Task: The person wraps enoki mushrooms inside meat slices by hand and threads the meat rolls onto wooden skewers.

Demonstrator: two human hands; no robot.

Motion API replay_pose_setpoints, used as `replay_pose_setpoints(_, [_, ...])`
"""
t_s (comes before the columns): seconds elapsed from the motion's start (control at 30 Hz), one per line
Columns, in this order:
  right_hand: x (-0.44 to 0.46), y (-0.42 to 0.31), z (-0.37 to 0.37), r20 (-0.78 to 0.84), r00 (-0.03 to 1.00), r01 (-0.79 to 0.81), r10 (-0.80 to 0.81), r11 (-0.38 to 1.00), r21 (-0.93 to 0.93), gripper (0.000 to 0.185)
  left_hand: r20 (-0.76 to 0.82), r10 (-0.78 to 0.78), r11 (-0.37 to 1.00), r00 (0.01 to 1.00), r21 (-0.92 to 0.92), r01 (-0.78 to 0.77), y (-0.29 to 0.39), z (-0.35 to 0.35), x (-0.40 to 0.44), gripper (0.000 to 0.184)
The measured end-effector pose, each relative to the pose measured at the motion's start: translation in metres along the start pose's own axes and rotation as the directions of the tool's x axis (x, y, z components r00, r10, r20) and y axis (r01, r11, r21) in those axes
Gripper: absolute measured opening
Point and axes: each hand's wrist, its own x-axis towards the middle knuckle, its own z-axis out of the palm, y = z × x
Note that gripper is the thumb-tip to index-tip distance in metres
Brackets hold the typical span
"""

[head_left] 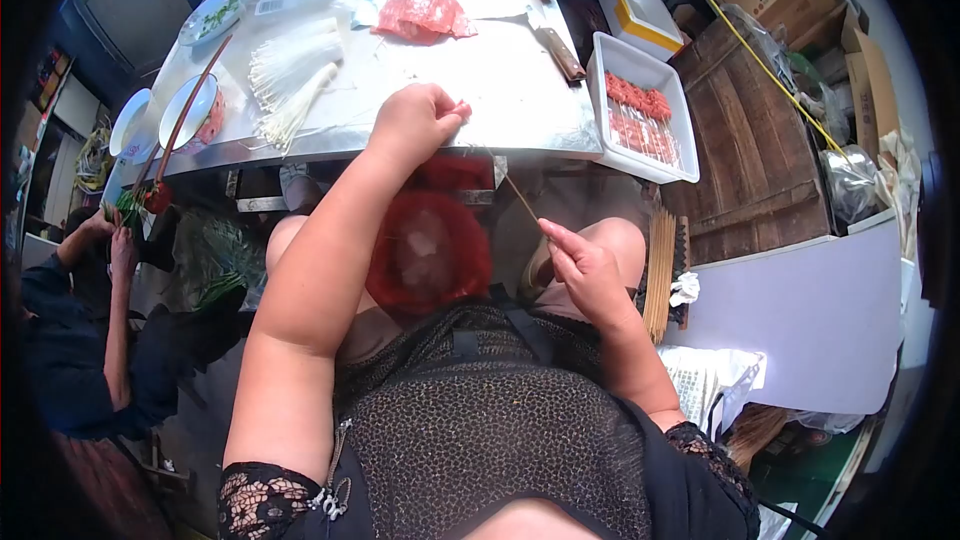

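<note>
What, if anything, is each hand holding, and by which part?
Right hand: a thin stick, held by the end nearest the wearer's body. Left hand: curled as if pinching, but whether it holds anything can't be told.

On the steel table (530,120), a bare strip extends along the near edge between the left hand (418,120) and the white tray (640,166); a hand can pass there. The meat pile (425,18) bounds this strip at the far side, and the knife handle (560,54) bounds it at the far right. The tray's raised wall obstructs sideways travel at the right edge. On the left, the white mushrooms (288,70) restrict access. Below the table edge, the wooden stick (522,202) in the right hand (583,265) slants across the gap. The red bucket (476,245) occupies the space between the knees.
</note>
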Motion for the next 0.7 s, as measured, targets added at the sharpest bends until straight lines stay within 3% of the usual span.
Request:
replay_pose_setpoints(0.1, [0.006, -0.013, -0.001, 0.032, 0.999, 0.003, -0.002, 0.999, -0.037, 0.034, -0.069, 0.135, 0.988, 0.988, 0.085, -0.129, -0.003, -0.005, 0.002, 0.023])
replay_pose_setpoints(0.17, [0.015, -0.017, -0.009, 0.067, 0.995, -0.077, 0.080, 0.996, -0.054, 0.033, -0.130, 0.242, 0.964, 0.962, 0.145, -0.223, 0.000, -0.002, 0.010, 0.023])
replay_pose_setpoints(0.3, [0.016, -0.010, 0.000, 0.013, 1.000, 0.017, -0.017, 0.999, -0.035, 0.033, -0.130, 0.253, 0.958, 0.959, 0.169, -0.230, -0.003, 0.001, 0.006, 0.024])
replay_pose_setpoints(0.4, [0.025, -0.005, 0.007, 0.040, 0.994, -0.102, 0.101, 0.995, 0.013, 0.033, -0.067, 0.169, 0.982, 0.983, 0.097, -0.163, -0.002, -0.001, 0.008, 0.025])
replay_pose_setpoints(0.47, [0.033, -0.002, 0.013, -0.011, 1.000, -0.026, 0.026, 1.000, 0.001, 0.032, -0.034, 0.136, 0.991, 0.990, 0.006, -0.135, -0.006, 0.000, 0.008, 0.025])
replay_pose_setpoints(0.57, [0.048, -0.013, 0.017, -0.040, 0.997, 0.067, -0.069, 0.997, -0.031, 0.031, -0.065, 0.182, 0.983, 0.981, 0.016, -0.182, -0.011, 0.005, 0.007, 0.025])
replay_pose_setpoints(0.63, [0.060, -0.023, 0.019, -0.013, 0.999, 0.031, -0.032, 0.997, -0.069, 0.031, -0.079, 0.203, 0.979, 0.976, 0.053, -0.199, -0.008, 0.006, 0.005, 0.026])
replay_pose_setpoints(0.7, [0.075, -0.021, 0.024, -0.067, 0.965, 0.240, -0.253, 0.957, -0.165, 0.030, -0.074, 0.195, 0.981, 0.978, 0.003, -0.195, -0.004, 0.007, 0.001, 0.022])
